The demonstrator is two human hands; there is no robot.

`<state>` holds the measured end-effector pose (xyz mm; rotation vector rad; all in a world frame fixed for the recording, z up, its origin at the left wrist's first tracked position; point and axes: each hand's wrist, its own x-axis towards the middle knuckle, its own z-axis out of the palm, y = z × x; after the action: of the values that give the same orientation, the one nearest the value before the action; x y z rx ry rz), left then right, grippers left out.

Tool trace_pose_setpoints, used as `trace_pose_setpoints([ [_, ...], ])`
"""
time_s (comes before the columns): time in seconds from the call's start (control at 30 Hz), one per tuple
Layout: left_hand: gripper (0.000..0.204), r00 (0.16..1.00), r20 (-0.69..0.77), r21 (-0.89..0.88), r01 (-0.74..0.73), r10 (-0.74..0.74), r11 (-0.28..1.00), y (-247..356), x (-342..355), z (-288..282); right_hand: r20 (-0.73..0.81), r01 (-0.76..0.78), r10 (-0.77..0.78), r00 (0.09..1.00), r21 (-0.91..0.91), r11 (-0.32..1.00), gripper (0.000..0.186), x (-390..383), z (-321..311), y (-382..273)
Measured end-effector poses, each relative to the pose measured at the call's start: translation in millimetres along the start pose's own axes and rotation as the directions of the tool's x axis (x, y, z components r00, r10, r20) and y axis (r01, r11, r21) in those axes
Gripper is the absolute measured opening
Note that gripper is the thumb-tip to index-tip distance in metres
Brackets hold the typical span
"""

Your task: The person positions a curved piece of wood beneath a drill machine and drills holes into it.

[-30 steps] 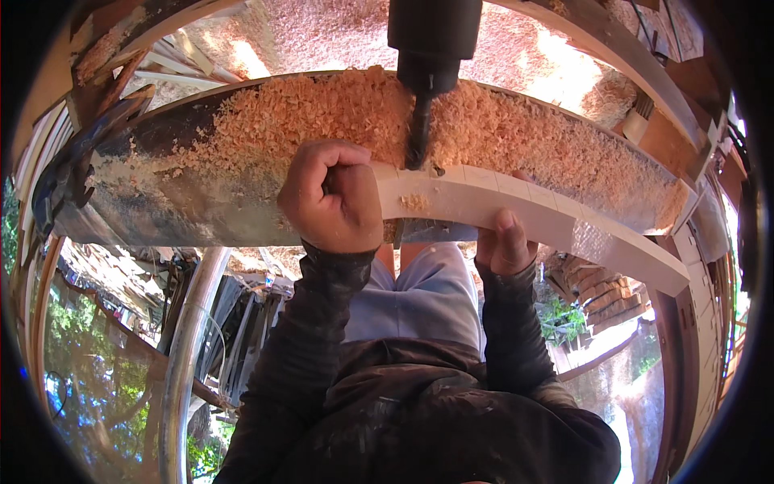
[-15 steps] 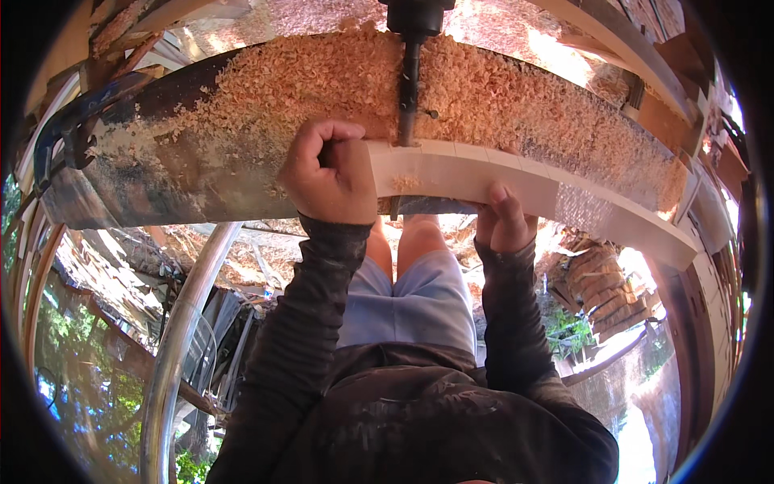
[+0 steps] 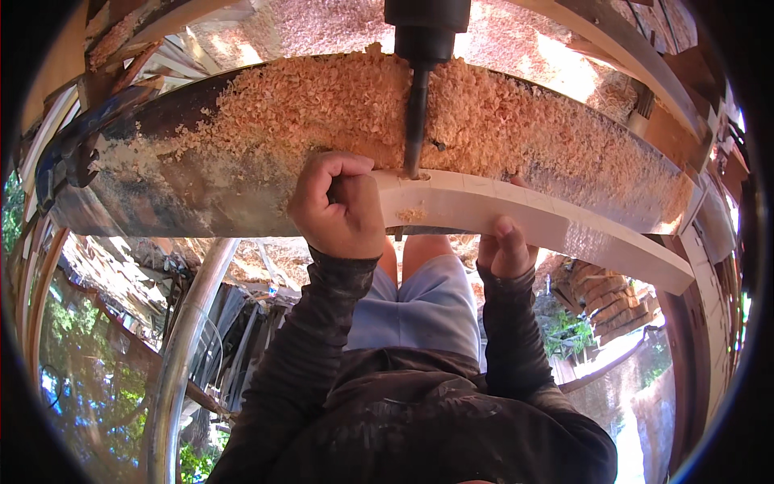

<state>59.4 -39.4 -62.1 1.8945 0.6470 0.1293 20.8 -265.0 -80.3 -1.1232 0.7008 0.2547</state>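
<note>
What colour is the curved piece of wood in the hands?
The curved wood is pale cream, seen best in the head view.

silvery metal pipe [image 3: 185,339] lower left, stacked wood [image 3: 610,292] beside green leaves [image 3: 568,334] lower right

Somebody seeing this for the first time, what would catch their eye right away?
Probably the orange wood shavings heaped across the worktable, with a dark drill bit pointing down at upper centre. Around the middle, the left hand and right hand hold a pale curved board that stretches off rightward.
</note>
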Motion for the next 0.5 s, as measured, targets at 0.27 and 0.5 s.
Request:
trace_pose_setpoints([
  [0.27,0.009,0.999,0.017,0.017,-0.035,0.035,0.999,9.4,18.3,4.2,0.014,0.001,-0.001,1.0,-0.003,1.0,0.08,5.0,6.5,-6.1],
  [0.5,0.01,0.996,0.057,-0.009,-0.075,0.075,0.997,10.2,26.5,10.4,-0.06,-0.098,0.1,0.993,0.039,0.994,0.09,7.6,12.8,-13.9],
])
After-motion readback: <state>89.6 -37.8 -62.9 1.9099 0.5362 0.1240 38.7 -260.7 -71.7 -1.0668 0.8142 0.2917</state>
